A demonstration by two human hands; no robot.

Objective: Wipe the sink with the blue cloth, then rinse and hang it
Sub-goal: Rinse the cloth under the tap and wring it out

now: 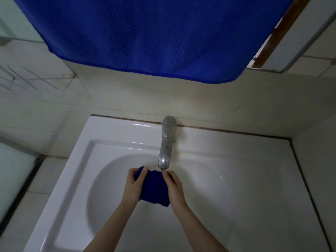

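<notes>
A bunched dark blue cloth (154, 188) is held over the basin of the white sink (112, 142), just below the spout of the metal tap (166, 150). My left hand (133, 184) grips the cloth's left side, fingers curled over its top corner. On the other side, my right hand (174, 184) grips the right edge. Whether water runs from the tap cannot be told.
A large blue towel (145, 37) hangs from above against the tiled wall, its lower edge well above the tap. A wire rack (32, 79) is fixed to the wall at left. A metal rail (307, 40) runs at upper right.
</notes>
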